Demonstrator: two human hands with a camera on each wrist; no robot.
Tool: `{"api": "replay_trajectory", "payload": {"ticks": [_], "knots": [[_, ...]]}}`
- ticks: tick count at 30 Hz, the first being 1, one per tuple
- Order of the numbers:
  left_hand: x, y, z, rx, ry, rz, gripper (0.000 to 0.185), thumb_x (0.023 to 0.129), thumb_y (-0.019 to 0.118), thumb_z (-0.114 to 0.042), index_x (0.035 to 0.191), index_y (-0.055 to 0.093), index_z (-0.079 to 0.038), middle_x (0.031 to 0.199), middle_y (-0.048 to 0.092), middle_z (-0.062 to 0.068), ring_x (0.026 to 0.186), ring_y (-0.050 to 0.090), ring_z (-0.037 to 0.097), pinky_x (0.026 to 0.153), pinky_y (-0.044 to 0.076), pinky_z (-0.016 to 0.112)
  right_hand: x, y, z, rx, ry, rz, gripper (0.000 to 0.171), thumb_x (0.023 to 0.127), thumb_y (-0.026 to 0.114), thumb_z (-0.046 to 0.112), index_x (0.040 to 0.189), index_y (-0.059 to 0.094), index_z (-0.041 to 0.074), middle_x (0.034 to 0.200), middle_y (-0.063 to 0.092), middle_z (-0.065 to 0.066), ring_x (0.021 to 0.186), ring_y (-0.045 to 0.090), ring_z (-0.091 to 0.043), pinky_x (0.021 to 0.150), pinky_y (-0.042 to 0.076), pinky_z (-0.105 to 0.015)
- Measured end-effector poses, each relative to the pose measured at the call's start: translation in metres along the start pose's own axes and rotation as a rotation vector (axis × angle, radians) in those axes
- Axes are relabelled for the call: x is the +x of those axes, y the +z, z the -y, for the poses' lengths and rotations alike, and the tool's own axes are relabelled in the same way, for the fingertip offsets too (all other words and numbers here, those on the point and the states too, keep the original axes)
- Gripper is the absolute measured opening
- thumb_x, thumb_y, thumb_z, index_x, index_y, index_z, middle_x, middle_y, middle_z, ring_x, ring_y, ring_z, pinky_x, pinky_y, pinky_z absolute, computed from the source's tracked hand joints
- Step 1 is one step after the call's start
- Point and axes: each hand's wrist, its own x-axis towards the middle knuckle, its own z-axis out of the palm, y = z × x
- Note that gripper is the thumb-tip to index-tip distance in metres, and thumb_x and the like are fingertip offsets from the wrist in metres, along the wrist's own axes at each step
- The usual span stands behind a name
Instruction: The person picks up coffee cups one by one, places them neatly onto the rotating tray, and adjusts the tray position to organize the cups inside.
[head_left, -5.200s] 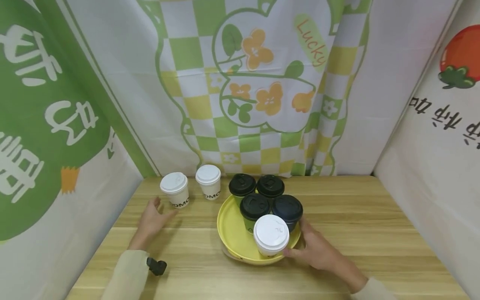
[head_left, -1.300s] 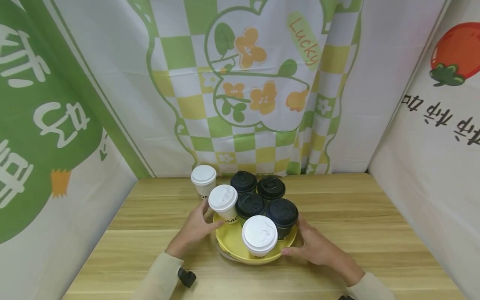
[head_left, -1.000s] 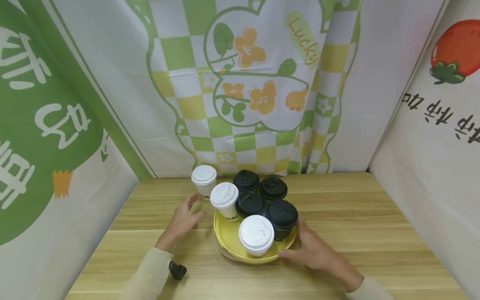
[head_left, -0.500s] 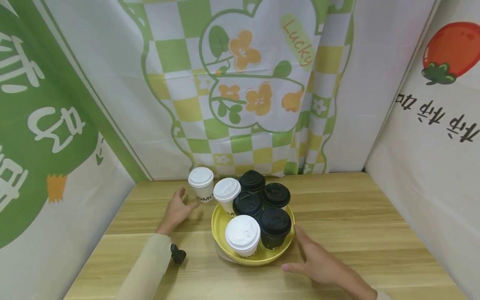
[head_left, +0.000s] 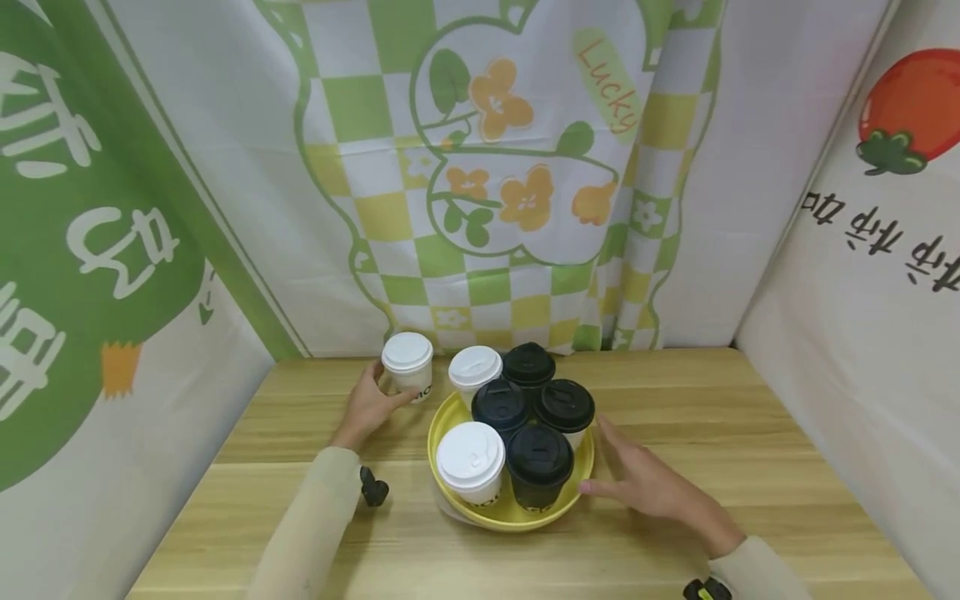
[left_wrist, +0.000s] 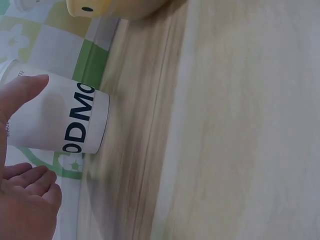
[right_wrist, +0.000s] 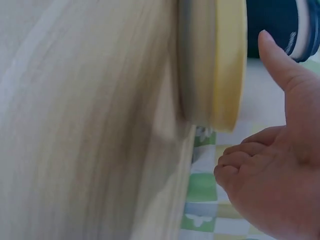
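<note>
A white paper cup (head_left: 407, 372) with a white lid and dark lettering stands upright on the counter (head_left: 750, 450), at ten o'clock from the yellow tray (head_left: 450, 492). The left hand (head_left: 367, 406) cups it, fingers (left_wrist: 20, 95) loosely curled against its side. The right hand (head_left: 645, 483) lies with fingers spread, relaxed, at the tray's three-o'clock rim.

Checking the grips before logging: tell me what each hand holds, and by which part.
The left hand holds the white-lidded paper cup by its side wall. The right hand holds nothing, open beside the yellow tray.
</note>
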Motion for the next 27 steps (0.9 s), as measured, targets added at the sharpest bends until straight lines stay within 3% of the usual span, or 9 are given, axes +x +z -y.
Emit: {"api": "replay_trajectory", "payload": {"ticks": [4, 9, 27], "knots": [[0.003, 0.005, -0.001, -0.031, 0.030, -0.009, 0.109, 0.089, 0.087, -0.034, 0.167, 0.018, -0.002, 0.173, 0.025, 0.026, 0.162, 0.023, 0.044, 0.133, 0.019, 0.061, 0.005, 0.005, -0.006, 0.013, -0.034, 0.002, 0.117, 0.091, 0.078, 0.055, 0.170, 0.007, 0.005, 0.174, 0.016, -0.024, 0.159, 0.025, -0.046, 0.129, 0.023, -0.062], [0.004, 0.009, -0.004, -0.052, 0.039, -0.025, 0.107, 0.089, 0.087, -0.030, 0.166, 0.019, -0.001, 0.172, 0.028, 0.026, 0.162, 0.024, 0.043, 0.134, 0.018, 0.060, 0.005, 0.011, -0.006, 0.033, -0.039, 0.016, 0.114, 0.092, 0.078, 0.053, 0.169, 0.011, 0.001, 0.174, 0.018, -0.024, 0.160, 0.025, -0.045, 0.129, 0.021, -0.060], [0.012, 0.017, -0.005, -0.067, 0.027, -0.082, 0.097, 0.090, 0.087, -0.025, 0.163, 0.027, 0.002, 0.167, 0.037, 0.027, 0.158, 0.033, 0.044, 0.132, 0.028, 0.054, 0.005, 0.017, -0.004, 0.083, -0.049, 0.016, 0.114, 0.092, 0.081, 0.046, 0.170, 0.009, 0.003, 0.175, 0.016, -0.022, 0.161, 0.022, -0.043, 0.129, 0.020, -0.061]]}}
